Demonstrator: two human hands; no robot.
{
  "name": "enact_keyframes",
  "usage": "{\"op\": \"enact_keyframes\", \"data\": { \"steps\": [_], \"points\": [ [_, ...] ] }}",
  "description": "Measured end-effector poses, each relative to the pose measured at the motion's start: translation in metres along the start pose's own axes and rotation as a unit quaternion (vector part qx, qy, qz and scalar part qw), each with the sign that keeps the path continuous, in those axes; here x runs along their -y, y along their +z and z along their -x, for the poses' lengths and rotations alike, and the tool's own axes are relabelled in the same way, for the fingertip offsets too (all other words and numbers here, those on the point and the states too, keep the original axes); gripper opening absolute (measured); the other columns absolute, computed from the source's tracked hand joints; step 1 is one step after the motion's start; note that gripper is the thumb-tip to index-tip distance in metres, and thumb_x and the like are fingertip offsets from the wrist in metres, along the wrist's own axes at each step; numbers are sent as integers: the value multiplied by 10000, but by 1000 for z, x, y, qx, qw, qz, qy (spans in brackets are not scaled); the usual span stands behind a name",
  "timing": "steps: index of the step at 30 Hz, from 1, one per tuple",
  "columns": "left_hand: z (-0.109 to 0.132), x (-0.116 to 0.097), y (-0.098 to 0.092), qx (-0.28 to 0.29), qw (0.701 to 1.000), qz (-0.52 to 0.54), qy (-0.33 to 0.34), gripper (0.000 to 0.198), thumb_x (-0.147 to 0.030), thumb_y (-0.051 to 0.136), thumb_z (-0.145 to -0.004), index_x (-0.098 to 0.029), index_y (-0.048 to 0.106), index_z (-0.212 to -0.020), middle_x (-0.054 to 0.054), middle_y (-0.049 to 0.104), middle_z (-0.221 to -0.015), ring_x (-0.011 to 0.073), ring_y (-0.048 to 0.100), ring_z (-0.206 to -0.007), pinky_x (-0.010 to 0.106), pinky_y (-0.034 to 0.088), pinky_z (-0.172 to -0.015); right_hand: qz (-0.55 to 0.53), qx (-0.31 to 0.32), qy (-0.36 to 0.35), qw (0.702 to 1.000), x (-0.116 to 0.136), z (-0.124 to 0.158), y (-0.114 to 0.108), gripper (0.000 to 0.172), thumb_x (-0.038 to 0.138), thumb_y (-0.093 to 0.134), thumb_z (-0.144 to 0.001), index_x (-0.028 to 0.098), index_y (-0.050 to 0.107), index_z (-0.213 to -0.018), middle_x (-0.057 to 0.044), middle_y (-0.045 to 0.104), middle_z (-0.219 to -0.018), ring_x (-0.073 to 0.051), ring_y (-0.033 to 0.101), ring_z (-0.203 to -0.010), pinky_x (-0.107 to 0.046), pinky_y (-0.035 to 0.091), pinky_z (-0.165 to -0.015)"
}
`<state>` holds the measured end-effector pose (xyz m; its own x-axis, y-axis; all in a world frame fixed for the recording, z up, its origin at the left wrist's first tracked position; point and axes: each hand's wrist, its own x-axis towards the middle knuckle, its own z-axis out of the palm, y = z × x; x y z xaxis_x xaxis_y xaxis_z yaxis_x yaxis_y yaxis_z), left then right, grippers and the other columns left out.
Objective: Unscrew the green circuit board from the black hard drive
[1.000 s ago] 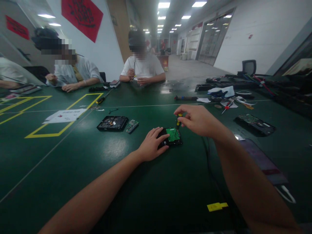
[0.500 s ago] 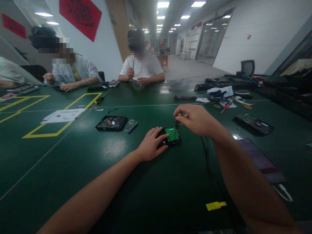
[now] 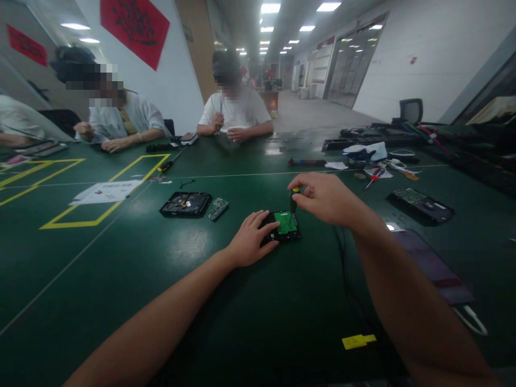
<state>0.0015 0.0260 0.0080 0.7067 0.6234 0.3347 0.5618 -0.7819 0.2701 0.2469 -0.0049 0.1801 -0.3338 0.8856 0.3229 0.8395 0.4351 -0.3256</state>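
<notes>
A black hard drive (image 3: 296, 234) with a green circuit board (image 3: 287, 222) facing up lies flat on the table in front of me. My left hand (image 3: 253, 239) grips its left part, thumb along the near edge and fingers stretched over the top and far side. Above the drive's right side, my right hand (image 3: 318, 198) is closed on a screwdriver (image 3: 294, 200) with a dark handle and yellow cap. The screwdriver points down and its thin shaft reaches the board; the exact tip contact is too small to make out.
Left of the drive lie an opened hard drive (image 3: 185, 203) and a loose circuit board (image 3: 219, 208). On the right are another drive (image 3: 420, 205), a tablet (image 3: 433, 263), a red screwdriver (image 3: 375, 175) and a yellow tag (image 3: 358, 341). Co-workers (image 3: 236, 115) sit across the table.
The view has shifted very slightly. My right hand and the screwdriver have barely moved, with the handle turned a little; my left hand stays on the hard drive.
</notes>
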Motion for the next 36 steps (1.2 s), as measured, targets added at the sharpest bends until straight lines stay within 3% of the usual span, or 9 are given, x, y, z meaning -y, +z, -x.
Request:
{"op": "enact_keyframes", "data": {
  "steps": [7, 14, 21, 29, 36],
  "points": [
    [0, -1, -2, 1, 1000, -3, -1, 570, -459, 683, -995, -288, 554, -1524, 129, 355, -1685, 400, 333, -1556, 639, 312, -1260, -14, 12, -1, 1000, 2, 1, -3, 240, 243, 586, -918, 192, 783, -1046, -70, 793, -1011, -194, 692, -783, -326, 473, -758],
    [-1, -3, -5, 8, 1000, -4, -4, 585, -463, 677, -999, -315, 524, -1544, 116, 347, -1695, 403, 330, -1558, 659, 320, -1251, -15, 15, 31, 999, 4, 3, -4, 251, 224, 593, -874, 175, 737, -1074, -69, 776, -860, -215, 682, -743, -336, 476, -702],
    [-1, -3, -4, 15, 1000, -7, -4, 580, -470, 670, -1003, -307, 530, -1542, 117, 342, -1695, 400, 322, -1561, 652, 313, -1257, -31, 12, -2, 999, 2, 1, -2, 203, 233, 598, -893, 202, 755, -1018, -86, 775, -1062, -210, 679, -793, -352, 488, -750],
    [0, -2, -4, 12, 1000, -12, -2, 574, -470, 664, -1006, -291, 538, -1536, 129, 350, -1686, 395, 324, -1560, 638, 310, -1262, -30, 13, 20, 999, 3, 4, -5, 268, 224, 592, -900, 177, 732, -1123, -71, 774, -889, -234, 704, -812, -348, 478, -760],
    [0, -3, -3, 15, 1000, -7, -3, 578, -468, 665, -1004, -296, 532, -1540, 124, 342, -1692, 398, 316, -1565, 644, 303, -1265, -36, 8, 34, 999, 4, 3, -2, 165, 269, 617, -922, 202, 713, -1039, -59, 776, -856, -241, 723, -825, -346, 493, -764]
  ]
}}
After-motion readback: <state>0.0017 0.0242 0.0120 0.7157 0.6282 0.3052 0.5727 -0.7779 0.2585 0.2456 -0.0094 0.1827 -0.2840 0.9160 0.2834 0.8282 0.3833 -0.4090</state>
